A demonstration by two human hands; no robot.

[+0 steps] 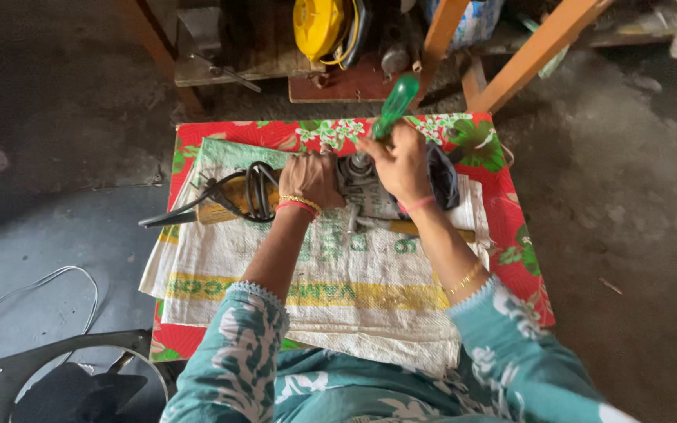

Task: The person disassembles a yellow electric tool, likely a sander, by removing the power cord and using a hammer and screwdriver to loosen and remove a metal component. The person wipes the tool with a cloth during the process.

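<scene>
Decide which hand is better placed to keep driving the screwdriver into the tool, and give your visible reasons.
Probably the right hand: it already grips the green-handled screwdriver, whose tip meets the power tool. The left hand presses on the tool's yellow body beside the black cord, steadying it.

**Two hands on a power tool over a woven sack**

The left hand (311, 178) presses down on a yellow power tool (237, 200) lying on a white woven sack (315, 274). The right hand (401, 160) grips a green-handled screwdriver (395, 106), tilted, its tip at the tool's metal head (358, 174). A black cord (190, 205) loops left.
</scene>
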